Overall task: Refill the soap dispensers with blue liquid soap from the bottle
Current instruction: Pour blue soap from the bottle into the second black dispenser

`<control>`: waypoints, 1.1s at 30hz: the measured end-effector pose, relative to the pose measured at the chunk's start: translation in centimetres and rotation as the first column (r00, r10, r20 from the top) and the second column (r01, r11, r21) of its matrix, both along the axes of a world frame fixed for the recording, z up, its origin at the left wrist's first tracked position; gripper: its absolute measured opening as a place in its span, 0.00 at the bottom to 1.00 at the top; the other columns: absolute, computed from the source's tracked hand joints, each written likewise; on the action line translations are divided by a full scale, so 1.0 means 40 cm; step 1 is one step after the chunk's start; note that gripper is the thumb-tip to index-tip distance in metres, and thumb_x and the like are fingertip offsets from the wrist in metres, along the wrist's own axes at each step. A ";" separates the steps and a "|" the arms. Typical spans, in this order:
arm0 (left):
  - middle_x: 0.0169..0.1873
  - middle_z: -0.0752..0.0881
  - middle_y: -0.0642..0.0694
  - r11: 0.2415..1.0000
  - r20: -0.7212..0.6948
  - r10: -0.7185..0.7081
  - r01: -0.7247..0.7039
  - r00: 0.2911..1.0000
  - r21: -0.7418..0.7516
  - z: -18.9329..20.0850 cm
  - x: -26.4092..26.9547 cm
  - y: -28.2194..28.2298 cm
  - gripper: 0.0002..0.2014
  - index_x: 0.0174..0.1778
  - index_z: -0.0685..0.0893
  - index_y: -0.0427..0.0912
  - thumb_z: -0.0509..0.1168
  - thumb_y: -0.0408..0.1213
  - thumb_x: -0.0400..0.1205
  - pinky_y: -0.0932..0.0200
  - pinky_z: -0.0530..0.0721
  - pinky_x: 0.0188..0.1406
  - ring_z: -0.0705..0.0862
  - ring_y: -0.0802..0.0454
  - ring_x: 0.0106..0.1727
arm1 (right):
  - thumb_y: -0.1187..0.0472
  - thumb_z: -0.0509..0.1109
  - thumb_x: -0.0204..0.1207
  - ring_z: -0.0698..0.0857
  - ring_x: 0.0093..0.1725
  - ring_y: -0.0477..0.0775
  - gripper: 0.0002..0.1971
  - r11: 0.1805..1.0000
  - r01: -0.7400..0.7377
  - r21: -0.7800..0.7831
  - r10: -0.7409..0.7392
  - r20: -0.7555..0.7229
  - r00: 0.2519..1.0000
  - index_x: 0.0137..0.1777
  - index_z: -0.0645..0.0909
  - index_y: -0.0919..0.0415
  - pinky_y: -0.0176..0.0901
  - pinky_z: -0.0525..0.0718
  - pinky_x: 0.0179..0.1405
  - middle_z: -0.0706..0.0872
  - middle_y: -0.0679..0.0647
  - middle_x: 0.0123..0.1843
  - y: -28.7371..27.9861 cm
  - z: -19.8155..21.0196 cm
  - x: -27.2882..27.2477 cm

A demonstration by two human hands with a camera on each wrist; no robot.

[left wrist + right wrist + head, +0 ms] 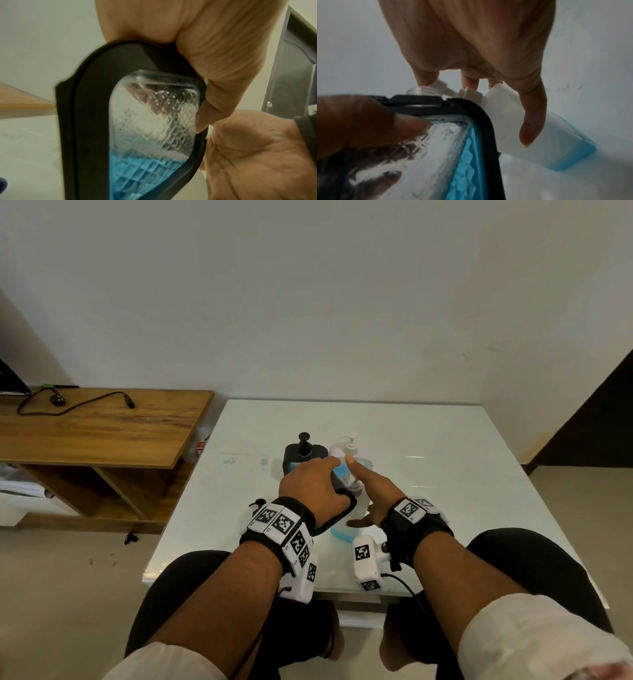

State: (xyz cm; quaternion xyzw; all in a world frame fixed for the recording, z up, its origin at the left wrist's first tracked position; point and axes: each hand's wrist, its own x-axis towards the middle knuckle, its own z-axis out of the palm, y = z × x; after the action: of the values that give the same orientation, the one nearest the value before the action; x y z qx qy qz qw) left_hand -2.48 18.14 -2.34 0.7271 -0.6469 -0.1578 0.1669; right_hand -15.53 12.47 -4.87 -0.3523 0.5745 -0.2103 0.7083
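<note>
My left hand [311,484] grips a black-framed soap dispenser [150,135] of patterned clear glass, tilted, with a little blue soap pooled at its low end. Its pump is off and its clear threaded neck [423,90] is bare. My right hand [373,491] curls round a white soap bottle [508,121], tipped over so that its white nozzle [441,85] lies at that neck. Blue soap sits in the bottle's lower end [573,152]. No stream of soap shows. Both hands are over the near middle of the white table [445,457].
Just behind the hands stand a black pump dispenser [303,451] and a white pump bottle [349,445]. A wooden shelf unit [102,426] with a black cable [75,402] stands to the left of the table. My knees are under the table's front edge.
</note>
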 end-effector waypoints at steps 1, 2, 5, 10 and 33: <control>0.60 0.83 0.54 1.000 -0.002 0.005 -0.005 1.000 -0.005 0.001 0.004 0.000 0.31 0.72 0.73 0.56 0.69 0.50 0.71 0.54 0.81 0.57 0.83 0.51 0.58 | 0.33 0.75 0.70 0.83 0.57 0.63 0.34 1.000 0.007 -0.009 -0.007 -0.018 1.000 0.70 0.79 0.53 0.75 0.82 0.62 0.81 0.57 0.66 -0.001 0.001 0.005; 0.59 0.83 0.54 1.000 -0.006 0.007 -0.007 1.000 -0.006 0.002 0.005 -0.001 0.30 0.72 0.74 0.56 0.69 0.50 0.71 0.54 0.82 0.56 0.83 0.51 0.58 | 0.35 0.75 0.72 0.83 0.53 0.62 0.32 1.000 0.015 -0.018 -0.015 -0.032 0.999 0.70 0.78 0.54 0.75 0.82 0.62 0.80 0.56 0.63 -0.001 0.002 0.007; 0.56 0.84 0.55 1.000 -0.009 0.006 -0.006 1.000 0.003 0.002 0.004 -0.001 0.28 0.69 0.75 0.58 0.69 0.51 0.71 0.54 0.82 0.54 0.83 0.51 0.54 | 0.34 0.74 0.72 0.83 0.55 0.62 0.32 1.000 0.011 -0.017 -0.012 -0.028 1.000 0.70 0.77 0.53 0.74 0.82 0.62 0.80 0.57 0.64 0.004 0.008 0.009; 0.53 0.84 0.55 1.000 0.003 -0.003 0.003 1.000 0.009 0.004 0.003 -0.001 0.27 0.68 0.75 0.58 0.69 0.50 0.71 0.54 0.83 0.52 0.84 0.52 0.53 | 0.26 0.74 0.63 0.79 0.69 0.67 0.42 0.999 -0.015 0.030 0.015 0.006 1.000 0.74 0.75 0.48 0.76 0.81 0.62 0.77 0.57 0.74 0.005 0.000 0.001; 0.57 0.84 0.53 1.000 -0.002 0.013 -0.013 1.000 0.021 0.010 0.004 0.000 0.30 0.71 0.74 0.56 0.70 0.50 0.72 0.55 0.81 0.53 0.83 0.50 0.55 | 0.30 0.67 0.76 0.76 0.60 0.61 0.28 1.000 -0.014 -0.012 0.014 -0.021 1.000 0.64 0.73 0.50 0.71 0.80 0.66 0.75 0.54 0.63 0.018 0.010 0.004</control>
State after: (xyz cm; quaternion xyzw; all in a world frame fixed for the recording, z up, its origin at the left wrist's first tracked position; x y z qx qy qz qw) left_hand -2.32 18.14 -1.93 0.7330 -0.6401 -0.1645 0.1610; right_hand -15.39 13.18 -4.46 -0.3628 0.5780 -0.2050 0.7016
